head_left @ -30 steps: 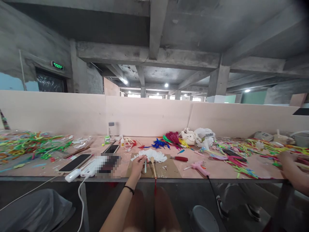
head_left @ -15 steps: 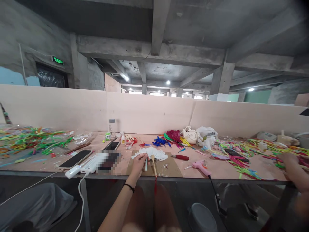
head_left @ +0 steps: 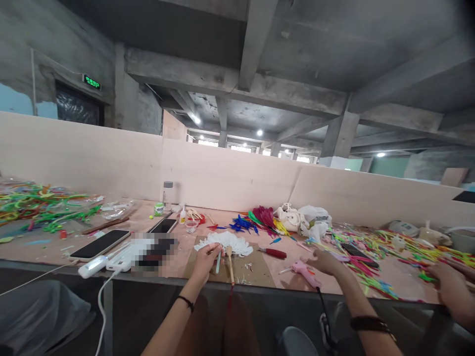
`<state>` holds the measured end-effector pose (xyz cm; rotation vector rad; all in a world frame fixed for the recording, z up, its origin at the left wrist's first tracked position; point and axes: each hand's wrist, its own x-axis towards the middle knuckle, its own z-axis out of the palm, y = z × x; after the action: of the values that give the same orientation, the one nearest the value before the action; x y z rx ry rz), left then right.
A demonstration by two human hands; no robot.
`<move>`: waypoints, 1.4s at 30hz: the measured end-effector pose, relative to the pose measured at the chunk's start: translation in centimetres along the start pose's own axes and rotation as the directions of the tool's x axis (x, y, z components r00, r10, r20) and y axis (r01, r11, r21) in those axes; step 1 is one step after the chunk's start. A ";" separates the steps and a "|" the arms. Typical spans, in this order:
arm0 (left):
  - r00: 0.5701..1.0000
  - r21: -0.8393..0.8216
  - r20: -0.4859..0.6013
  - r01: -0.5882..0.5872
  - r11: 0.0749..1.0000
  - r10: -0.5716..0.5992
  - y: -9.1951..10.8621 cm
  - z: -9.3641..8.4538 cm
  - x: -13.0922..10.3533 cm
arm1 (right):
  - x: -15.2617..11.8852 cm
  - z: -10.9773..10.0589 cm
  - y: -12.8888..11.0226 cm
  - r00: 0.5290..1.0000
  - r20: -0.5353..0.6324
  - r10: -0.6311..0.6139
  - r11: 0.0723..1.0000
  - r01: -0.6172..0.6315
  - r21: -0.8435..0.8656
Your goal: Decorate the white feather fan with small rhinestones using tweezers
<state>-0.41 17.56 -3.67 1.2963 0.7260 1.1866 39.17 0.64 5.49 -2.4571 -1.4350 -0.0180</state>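
Note:
My left hand (head_left: pixel 208 258) is closed in a pinch on a thin pale stick (head_left: pixel 218 262), at the lower left of a fan of white feather-like pieces (head_left: pixel 235 244). The fan lies on a brown cardboard sheet (head_left: pixel 264 269). A wooden handle (head_left: pixel 230 264) with a red tassel points from the fan to the table's front edge. My right hand (head_left: pixel 323 262) hovers just beyond the pink glue gun (head_left: pixel 306 275); its fingers point left, and whether they hold anything is too small to tell.
A red-handled tool (head_left: pixel 275 253) lies right of the cardboard. Blue feathers (head_left: pixel 244 224) and a white bag (head_left: pixel 289 217) sit behind. Phones (head_left: pixel 100 244) and a white power strip (head_left: pixel 122 256) are at left. Another person's hand (head_left: pixel 447 282) is at far right.
My right hand has come into view above the glue gun. The view has tilted slightly, while my left hand keeps its pinch beside the fan.

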 end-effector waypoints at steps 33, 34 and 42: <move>0.991 -0.011 0.095 0.095 0.995 -0.094 -0.8 0.0 -0.6 | -3.5 14.6 -14.0 0.978 -0.017 -0.206 0.197 0.059 0.979; 0.990 -0.010 0.100 0.098 0.995 -0.097 -0.8 0.1 -0.6 | -3.6 14.7 -14.8 0.973 -0.022 -0.232 0.172 0.063 0.983; 0.988 -0.060 0.117 0.104 0.993 -0.096 -0.2 0.0 -0.9 | -5.7 13.9 -15.5 0.950 -0.048 -0.308 0.079 0.076 0.994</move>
<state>-0.64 16.72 -4.07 1.2478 0.6558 1.0385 21.18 6.50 -4.89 -1.0516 -1.1285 0.8758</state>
